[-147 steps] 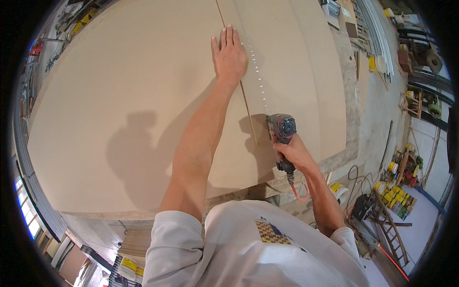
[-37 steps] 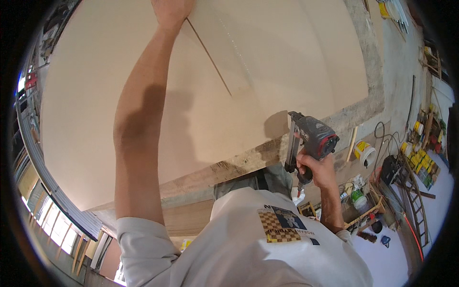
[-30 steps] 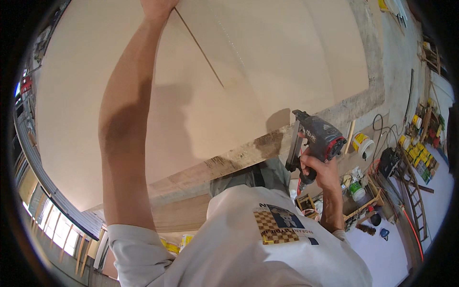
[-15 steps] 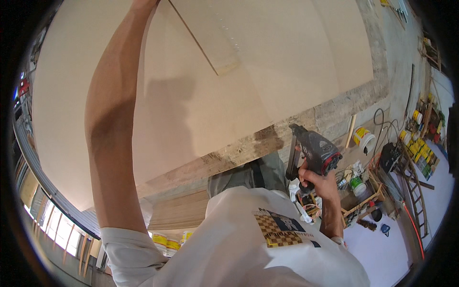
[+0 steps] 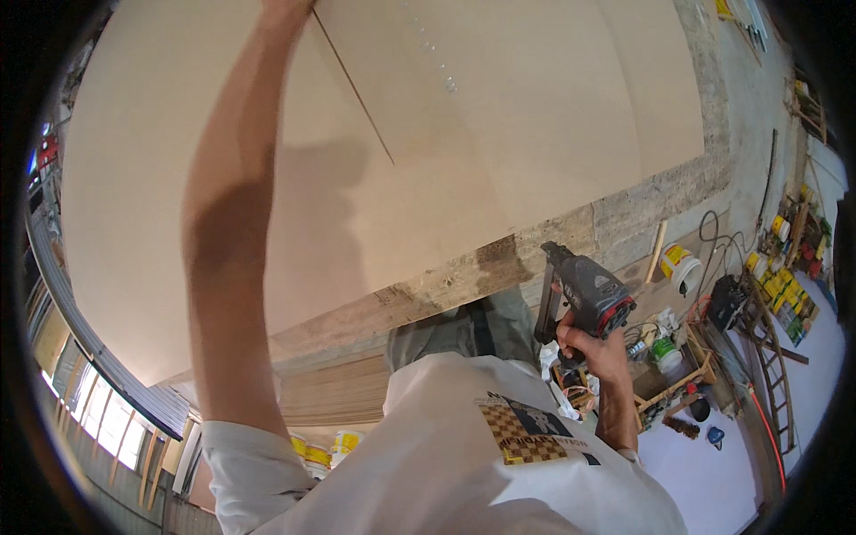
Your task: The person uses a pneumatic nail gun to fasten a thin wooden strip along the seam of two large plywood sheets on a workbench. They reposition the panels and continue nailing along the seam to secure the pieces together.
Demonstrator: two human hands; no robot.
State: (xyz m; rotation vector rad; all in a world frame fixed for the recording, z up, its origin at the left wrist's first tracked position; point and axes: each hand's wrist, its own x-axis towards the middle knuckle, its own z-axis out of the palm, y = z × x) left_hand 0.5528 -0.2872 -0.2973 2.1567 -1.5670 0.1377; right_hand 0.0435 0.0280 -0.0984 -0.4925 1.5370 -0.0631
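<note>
My right hand (image 5: 599,352) is wrapped round the handle of a black and red nail gun (image 5: 590,290). The gun is held upright beside the near edge of a large pale board (image 5: 464,169), apart from its surface. My left arm reaches far across the board. Only part of my left hand (image 5: 287,7) shows at the top edge, with its fingers out of the picture. Close to that hand, a narrow dark line (image 5: 352,85) runs slantwise on the board, looking like the edge of a thin strip. Several small shiny bits (image 5: 437,62) lie right of it.
The board rests on a worn, stained wooden table edge (image 5: 615,214). To the right are a white and yellow bucket (image 5: 680,267), hoses, a wooden crate (image 5: 655,392) of odds and ends, and a ladder (image 5: 777,379). Stacked sheets (image 5: 334,392) lie below the table.
My left hand and forearm have shifted to the right. The dark line's near end has moved slightly nearer and left. My right hand keeps the nail gun in nearly the same place.
</note>
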